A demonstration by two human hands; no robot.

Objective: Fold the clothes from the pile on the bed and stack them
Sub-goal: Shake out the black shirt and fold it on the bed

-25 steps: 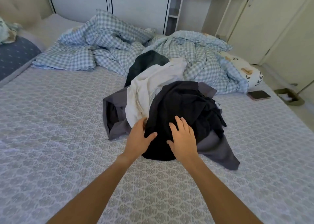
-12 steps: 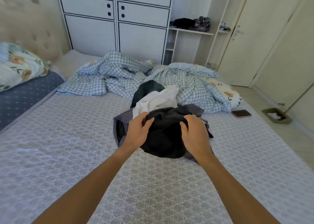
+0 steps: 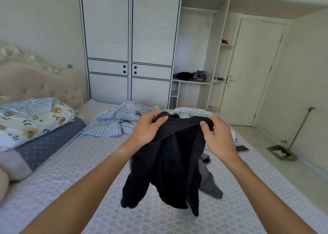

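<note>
garment (image 3: 174, 162) above bed (image 3: 71, 171) | pillows (image 3: 32, 120) left | wardrobe (image 3: 129, 43) behind

You see a black garment (image 3: 174, 162) hanging crumpled at frame centre, its top edge stretched level, its ends dangling low; a grey garment (image 3: 208, 182) lies on the bed at its right.

The bed (image 3: 74, 173) carries a checked quilt (image 3: 115, 123), floral pillows (image 3: 33, 120), a grey garment (image 3: 207, 178) and a phone (image 3: 242, 148).

Checked duvet (image 3: 113, 122) crumpled at bed's far end; floral pillow (image 3: 33, 120) left; phone (image 3: 242, 148) right edge.
</note>
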